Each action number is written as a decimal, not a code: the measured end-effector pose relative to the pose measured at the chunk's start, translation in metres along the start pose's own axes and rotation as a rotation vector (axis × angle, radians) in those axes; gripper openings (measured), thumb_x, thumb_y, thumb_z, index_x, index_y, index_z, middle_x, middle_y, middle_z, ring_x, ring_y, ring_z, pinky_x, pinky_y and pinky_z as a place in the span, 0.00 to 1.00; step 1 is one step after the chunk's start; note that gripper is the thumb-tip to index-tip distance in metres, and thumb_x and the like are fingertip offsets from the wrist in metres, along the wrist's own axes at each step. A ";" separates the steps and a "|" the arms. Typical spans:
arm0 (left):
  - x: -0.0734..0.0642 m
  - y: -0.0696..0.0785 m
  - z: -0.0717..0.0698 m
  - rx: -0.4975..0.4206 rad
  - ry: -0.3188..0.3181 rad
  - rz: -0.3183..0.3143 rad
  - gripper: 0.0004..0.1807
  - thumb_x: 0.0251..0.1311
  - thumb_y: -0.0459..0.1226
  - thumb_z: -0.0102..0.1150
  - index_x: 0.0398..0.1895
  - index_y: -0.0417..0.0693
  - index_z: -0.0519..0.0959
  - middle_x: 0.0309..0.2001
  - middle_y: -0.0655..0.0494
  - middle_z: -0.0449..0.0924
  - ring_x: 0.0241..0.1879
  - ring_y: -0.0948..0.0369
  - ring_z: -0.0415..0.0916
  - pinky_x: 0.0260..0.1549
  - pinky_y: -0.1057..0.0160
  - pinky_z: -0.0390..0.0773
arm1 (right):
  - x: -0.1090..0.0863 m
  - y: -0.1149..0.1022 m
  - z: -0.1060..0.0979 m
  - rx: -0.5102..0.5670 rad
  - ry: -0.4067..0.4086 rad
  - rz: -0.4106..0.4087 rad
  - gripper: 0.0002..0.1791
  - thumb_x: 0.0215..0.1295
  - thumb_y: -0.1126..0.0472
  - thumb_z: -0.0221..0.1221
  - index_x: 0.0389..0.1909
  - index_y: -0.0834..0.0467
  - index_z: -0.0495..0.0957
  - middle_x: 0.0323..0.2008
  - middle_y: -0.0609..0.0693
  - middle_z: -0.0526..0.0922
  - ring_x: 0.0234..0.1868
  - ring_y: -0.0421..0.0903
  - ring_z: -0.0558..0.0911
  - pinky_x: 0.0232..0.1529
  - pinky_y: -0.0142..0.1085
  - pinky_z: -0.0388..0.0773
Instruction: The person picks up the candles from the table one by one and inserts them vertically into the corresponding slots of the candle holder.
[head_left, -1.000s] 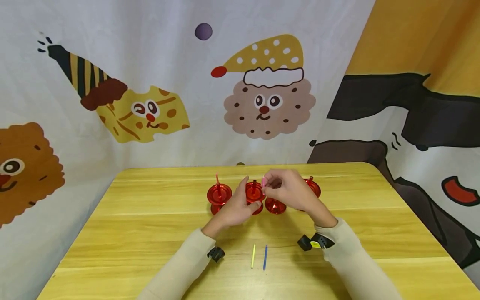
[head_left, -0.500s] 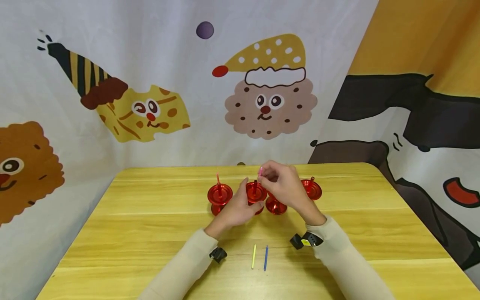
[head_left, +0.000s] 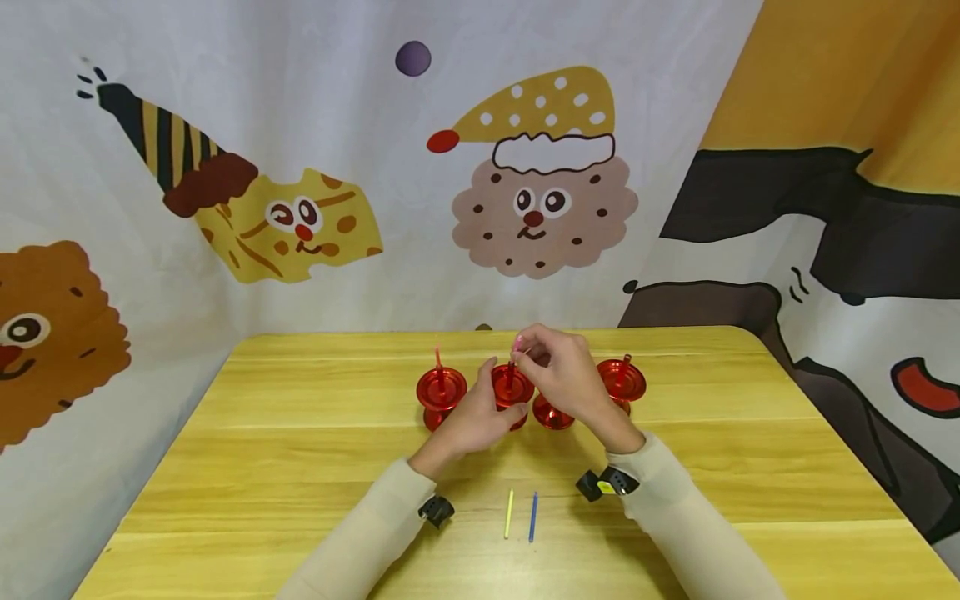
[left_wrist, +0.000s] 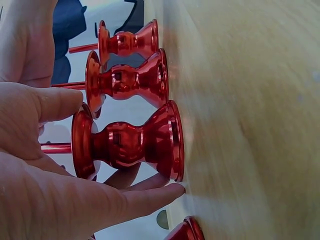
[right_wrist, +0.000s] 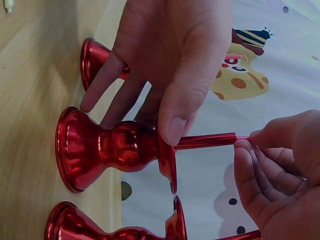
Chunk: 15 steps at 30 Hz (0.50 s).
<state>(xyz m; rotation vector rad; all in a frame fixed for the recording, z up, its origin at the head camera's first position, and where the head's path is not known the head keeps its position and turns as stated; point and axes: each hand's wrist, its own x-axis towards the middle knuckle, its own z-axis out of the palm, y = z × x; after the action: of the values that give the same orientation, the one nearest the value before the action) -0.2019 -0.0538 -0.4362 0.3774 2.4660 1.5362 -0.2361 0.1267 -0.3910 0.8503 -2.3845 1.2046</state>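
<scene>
My left hand (head_left: 472, 417) grips a shiny red candle holder (left_wrist: 122, 145), thumb at the dish rim and other fingers around its far side. Upright from that dish rises a thin red tube (right_wrist: 207, 141). A thin pink candle (right_wrist: 242, 138) is pinched between the thumb and index finger of my right hand (head_left: 562, 367). In the right wrist view its lower end meets the tube's top; most of the candle is hidden by fingers. To the left stands a similar holder (head_left: 441, 390) with a pinkish candle (head_left: 438, 357) sticking up from its tube.
Right of the gripped holder stand another red holder (head_left: 553, 414), partly covered by my right hand, and a further one (head_left: 624, 382) with a bare tube. A yellow candle (head_left: 509, 514) and a blue candle (head_left: 533, 517) lie nearer me on the wooden table (head_left: 300, 467).
My right hand has moved left with the pink candle, from beside the gripped holder to the top of its tube. The left hand keeps its grip in the same place.
</scene>
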 end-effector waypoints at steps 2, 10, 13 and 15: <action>0.000 -0.001 0.000 -0.004 -0.002 0.002 0.53 0.77 0.41 0.64 0.88 0.32 0.39 0.77 0.28 0.67 0.74 0.42 0.71 0.74 0.42 0.69 | 0.000 0.001 0.001 -0.007 -0.002 -0.013 0.03 0.71 0.72 0.69 0.41 0.63 0.86 0.34 0.51 0.90 0.31 0.44 0.88 0.35 0.37 0.87; 0.000 -0.001 -0.002 -0.026 -0.020 0.028 0.52 0.78 0.39 0.62 0.88 0.30 0.38 0.77 0.29 0.68 0.73 0.44 0.73 0.73 0.44 0.71 | 0.000 0.002 0.003 -0.004 -0.026 -0.033 0.04 0.71 0.74 0.69 0.40 0.62 0.86 0.34 0.52 0.89 0.30 0.44 0.88 0.33 0.36 0.86; 0.000 -0.002 -0.002 -0.028 -0.028 0.026 0.52 0.78 0.39 0.62 0.88 0.30 0.38 0.77 0.30 0.68 0.72 0.44 0.74 0.73 0.44 0.71 | -0.001 0.001 0.004 -0.012 -0.032 -0.036 0.05 0.70 0.74 0.69 0.39 0.62 0.86 0.34 0.52 0.89 0.30 0.44 0.88 0.32 0.36 0.86; 0.000 -0.002 -0.002 -0.025 -0.031 0.023 0.52 0.78 0.39 0.62 0.87 0.30 0.38 0.77 0.30 0.68 0.71 0.44 0.74 0.72 0.44 0.72 | -0.002 0.001 0.004 -0.015 -0.036 -0.034 0.04 0.70 0.74 0.69 0.39 0.62 0.86 0.35 0.53 0.89 0.30 0.44 0.89 0.32 0.36 0.86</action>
<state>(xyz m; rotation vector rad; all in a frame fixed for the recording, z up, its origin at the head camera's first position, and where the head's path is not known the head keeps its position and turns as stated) -0.2025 -0.0566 -0.4370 0.4244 2.4251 1.5561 -0.2355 0.1251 -0.3948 0.9118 -2.3944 1.1660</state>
